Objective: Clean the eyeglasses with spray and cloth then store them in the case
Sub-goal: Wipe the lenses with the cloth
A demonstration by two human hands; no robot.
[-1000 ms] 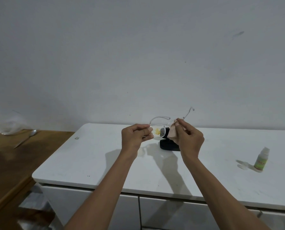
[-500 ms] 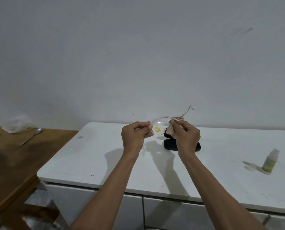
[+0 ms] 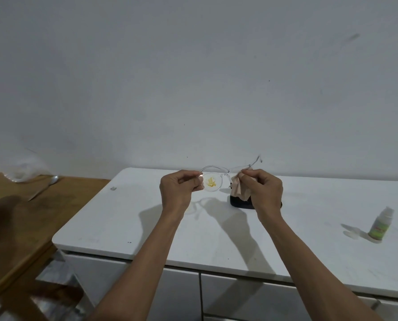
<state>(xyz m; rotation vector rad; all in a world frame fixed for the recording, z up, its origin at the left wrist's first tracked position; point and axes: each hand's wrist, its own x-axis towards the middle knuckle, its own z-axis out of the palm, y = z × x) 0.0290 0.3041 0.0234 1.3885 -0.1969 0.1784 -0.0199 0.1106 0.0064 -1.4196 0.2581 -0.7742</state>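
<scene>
Clear-framed eyeglasses [image 3: 219, 172] held up above white counter [image 3: 114, 225], lenses facing camera. Left hand [image 3: 178, 189] pinched on frame's left end, fingertips closed at rim of left lens. Yellow-orange smear [image 3: 211, 181] across that lens. Right hand [image 3: 263, 191] clenched over right lens with peach cloth [image 3: 238, 189] bunched between fingers, cloth hanging below the frame. One temple arm sticking up toward 1 o'clock from right hand. Black case [image 3: 239, 203] on counter directly behind and below right hand, partly hidden; open or closed cannot tell. Small spray bottle [image 3: 380, 227], green label, upright on counter well apart at 4 o'clock from hands. Wooden table [image 3: 19, 228] at 9 o'clock, clear plastic bag [image 3: 24, 172] on its far edge
</scene>
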